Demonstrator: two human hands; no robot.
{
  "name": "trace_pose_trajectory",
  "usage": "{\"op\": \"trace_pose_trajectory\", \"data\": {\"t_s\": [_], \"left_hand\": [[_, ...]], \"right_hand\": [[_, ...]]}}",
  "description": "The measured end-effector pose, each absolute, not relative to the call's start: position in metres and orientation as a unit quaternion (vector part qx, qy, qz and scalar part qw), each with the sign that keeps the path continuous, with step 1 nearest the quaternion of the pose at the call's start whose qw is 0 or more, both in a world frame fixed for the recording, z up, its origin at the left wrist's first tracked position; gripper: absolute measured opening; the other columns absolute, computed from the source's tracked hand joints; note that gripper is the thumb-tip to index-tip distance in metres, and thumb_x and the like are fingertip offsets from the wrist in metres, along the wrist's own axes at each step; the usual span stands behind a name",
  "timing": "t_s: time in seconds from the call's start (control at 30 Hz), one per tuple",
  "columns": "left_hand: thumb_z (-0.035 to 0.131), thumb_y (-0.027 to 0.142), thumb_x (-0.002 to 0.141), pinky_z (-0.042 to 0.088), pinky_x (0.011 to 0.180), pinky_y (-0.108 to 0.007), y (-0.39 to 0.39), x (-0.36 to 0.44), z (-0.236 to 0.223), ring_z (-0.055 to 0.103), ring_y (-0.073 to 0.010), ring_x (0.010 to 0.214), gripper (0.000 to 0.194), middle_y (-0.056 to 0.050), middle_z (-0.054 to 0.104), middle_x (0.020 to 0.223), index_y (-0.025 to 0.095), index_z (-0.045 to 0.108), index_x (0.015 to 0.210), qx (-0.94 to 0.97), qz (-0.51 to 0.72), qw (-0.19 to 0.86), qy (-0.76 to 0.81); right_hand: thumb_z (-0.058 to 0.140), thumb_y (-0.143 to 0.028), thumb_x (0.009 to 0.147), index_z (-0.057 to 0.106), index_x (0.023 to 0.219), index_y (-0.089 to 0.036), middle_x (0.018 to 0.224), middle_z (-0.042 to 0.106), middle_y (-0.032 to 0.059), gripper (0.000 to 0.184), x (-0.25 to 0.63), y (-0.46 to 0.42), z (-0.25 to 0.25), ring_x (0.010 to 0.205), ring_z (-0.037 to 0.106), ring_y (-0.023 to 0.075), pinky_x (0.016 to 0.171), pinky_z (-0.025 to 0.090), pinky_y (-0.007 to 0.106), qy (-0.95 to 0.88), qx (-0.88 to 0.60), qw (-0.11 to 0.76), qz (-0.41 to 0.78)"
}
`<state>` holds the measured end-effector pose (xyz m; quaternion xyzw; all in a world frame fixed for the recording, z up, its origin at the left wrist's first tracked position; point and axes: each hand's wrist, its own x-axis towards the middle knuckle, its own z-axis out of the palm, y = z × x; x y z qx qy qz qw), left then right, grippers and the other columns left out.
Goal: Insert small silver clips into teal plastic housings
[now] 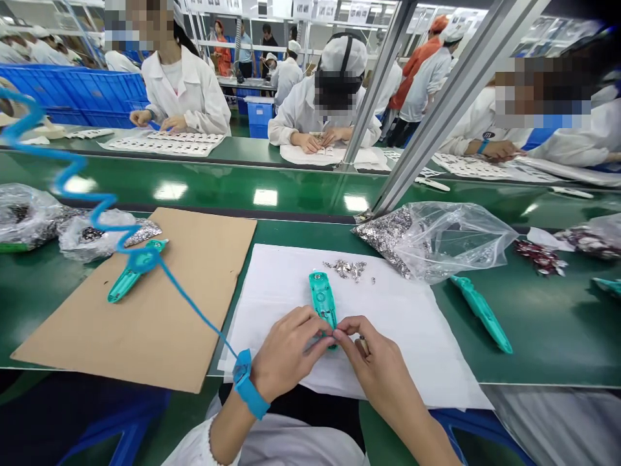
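A busy workroom with people in white coats (191, 84) lies beyond the hands, across a green bench (538, 336). White paper (272, 278) lies beneath the work, perhaps to make small parts easy to spot and guard the plastic. On it, the teal shell (322, 292) lies with its hollow side up, its near end under the fingertips, so its inside seems easy to reach.

The left hand (291, 346) and right hand (376, 353) are both closed in a thumb-and-forefinger pinch, meeting over that end; whether something tiny sits between them, I cannot tell. Metal bits (350, 269) lie just beyond the hands, probably for quick picking, with their likely supply, a bag (451, 239), farther right.

Left of the hands, a second shell (125, 279) rests on cardboard (174, 336); a third shell (485, 317) lies to their right. A strap (250, 385) with a coiled cord (191, 307) circles the left wrist, likely against static.
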<state>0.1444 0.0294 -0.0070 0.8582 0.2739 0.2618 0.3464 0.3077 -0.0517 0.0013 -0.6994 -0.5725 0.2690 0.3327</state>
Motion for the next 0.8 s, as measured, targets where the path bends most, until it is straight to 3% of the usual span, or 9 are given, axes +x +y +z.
{"op": "trace_pose_trajectory", "data": {"t_s": [0.2,0.3,0.47,0.67,0.8], "left_hand": [[0.06,0.02,0.091,0.046,0.075,-0.026,0.03,0.145,-0.007,0.057,-0.0141,0.082,0.001,-0.001,0.059,0.088,0.019,0.061,0.091,0.849,0.293,0.36,0.251],[0.061,0.02,0.089,0.046,0.074,-0.024,0.028,0.144,-0.007,0.056,-0.0126,0.08,0.003,-0.001,0.059,0.088,0.02,0.062,0.093,0.832,0.3,0.389,0.258],[0.066,0.021,0.086,0.045,0.072,-0.022,0.028,0.142,-0.002,0.056,-0.0116,0.077,0.002,0.0,0.06,0.085,0.02,0.065,0.087,0.799,0.3,0.442,0.276],[0.065,0.018,0.083,0.044,0.069,-0.021,0.027,0.141,0.008,0.054,-0.0098,0.071,0.005,0.002,0.056,0.077,0.018,0.063,0.08,0.787,0.294,0.461,0.287],[0.062,0.016,0.086,0.045,0.072,-0.022,0.027,0.14,0.008,0.056,-0.0113,0.077,0.004,0.001,0.058,0.082,0.019,0.064,0.085,0.799,0.298,0.433,0.292]], "right_hand": [[0.049,-0.05,0.094,0.058,0.095,-0.023,0.077,0.064,-0.0006,0.029,0.307,-0.051,0.002,0.048,0.038,0.0099,0.049,0.033,0.025,-0.517,-0.687,0.373,0.349],[0.054,-0.052,0.091,0.055,0.102,-0.023,0.082,0.066,0.0012,0.031,0.31,-0.049,-0.001,0.053,0.047,0.0113,0.051,0.035,0.025,-0.478,-0.681,0.399,0.385],[0.062,-0.052,0.085,0.055,0.095,-0.022,0.083,0.068,0.0033,0.033,0.308,-0.047,-0.001,0.067,0.06,0.0149,0.054,0.04,0.024,-0.431,-0.646,0.437,0.454],[0.062,-0.053,0.085,0.058,0.091,-0.02,0.067,0.063,0.0004,0.034,0.304,-0.05,0.002,0.051,0.048,0.0105,0.043,0.026,0.023,-0.423,-0.653,0.447,0.441],[0.053,-0.043,0.094,0.064,0.097,-0.023,0.082,0.065,0.0006,0.024,0.311,-0.057,0.008,0.047,0.035,0.0071,0.046,0.029,0.025,-0.565,-0.654,0.361,0.35]]}}
